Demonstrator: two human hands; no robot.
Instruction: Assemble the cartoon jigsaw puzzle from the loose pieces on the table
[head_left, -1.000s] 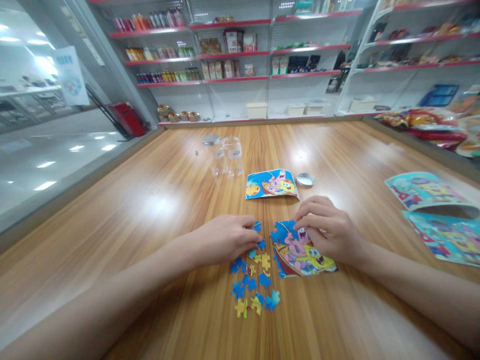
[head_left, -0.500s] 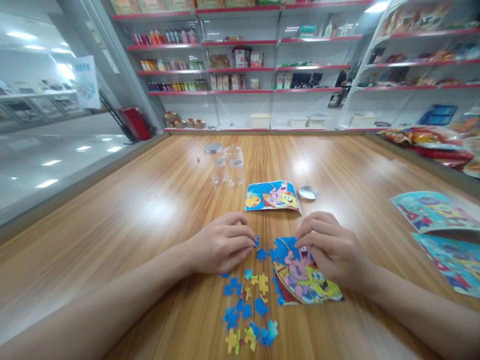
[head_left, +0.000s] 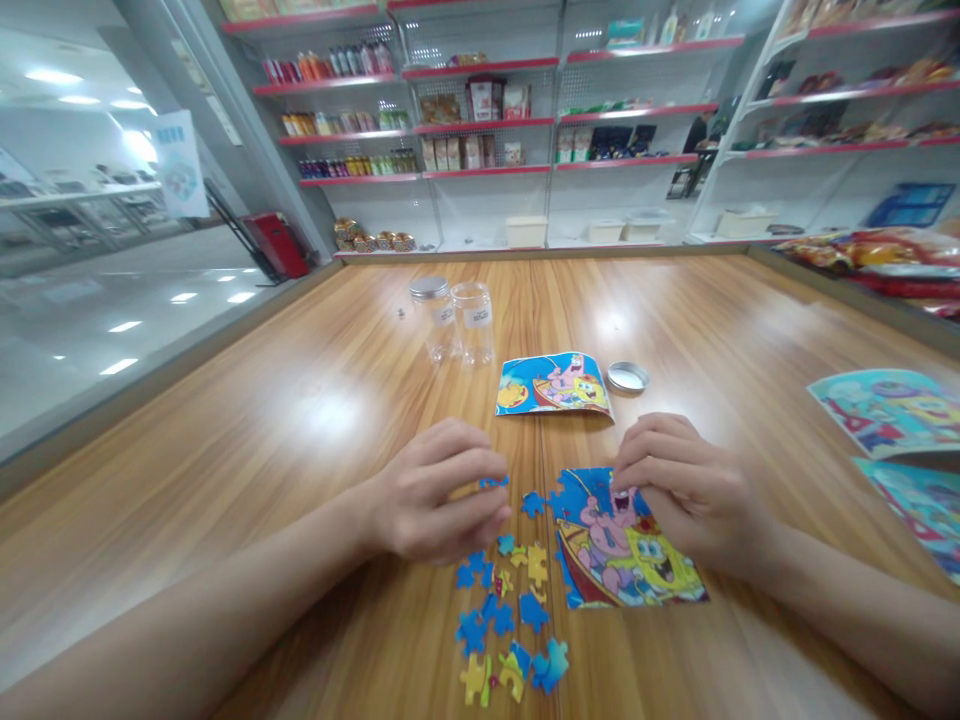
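A partly joined cartoon jigsaw point(head_left: 626, 555) lies on the wooden table point(head_left: 300, 430) in front of me. My right hand point(head_left: 686, 490) rests curled on its upper edge, fingertips pressing the pieces there. My left hand point(head_left: 442, 490) hovers just left of it, pinching a small blue puzzle piece point(head_left: 493, 483) between thumb and fingers. Several loose blue and yellow pieces point(head_left: 510, 610) lie scattered below my left hand.
A printed reference picture point(head_left: 553, 384) lies beyond the jigsaw, with a round metal lid point(head_left: 628, 376) beside it. Two clear jars point(head_left: 454, 320) stand further back. More cartoon sheets point(head_left: 892, 410) sit at the right edge. Stocked shelves point(head_left: 487, 130) line the back wall.
My left hand has lifted off the table with a blue piece pinched in its fingers. My right hand has stayed on the jigsaw's upper edge. The view has shifted slightly.
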